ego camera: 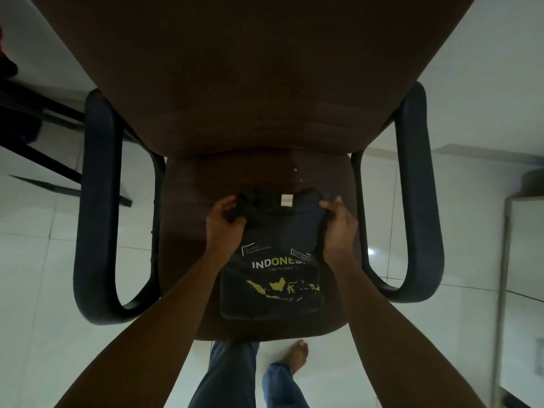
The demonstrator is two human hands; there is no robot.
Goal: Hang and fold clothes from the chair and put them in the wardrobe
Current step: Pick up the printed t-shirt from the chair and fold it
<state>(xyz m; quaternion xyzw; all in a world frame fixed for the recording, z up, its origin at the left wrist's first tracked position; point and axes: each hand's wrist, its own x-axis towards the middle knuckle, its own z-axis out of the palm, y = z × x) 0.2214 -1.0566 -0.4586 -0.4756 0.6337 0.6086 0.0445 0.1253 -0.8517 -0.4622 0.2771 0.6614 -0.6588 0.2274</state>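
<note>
Black cloth, a folded T-shirt (272,260), lies on the brown chair (265,113) seat, its long axis running from the seat's front edge toward the backrest, collar farthest. Left hand (225,223) and right hand (338,223) each pinch a shoulder corner. Dim light blurs the small print; the right hand's side cuts off the last letters.

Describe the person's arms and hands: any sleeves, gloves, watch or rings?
Both forearms are bare to the frame's edge; no sleeve shows. The left hand and right hand wear no gloves, and neither wrist carries a watch or bracelet. The dim light hides whether there are rings.
</note>
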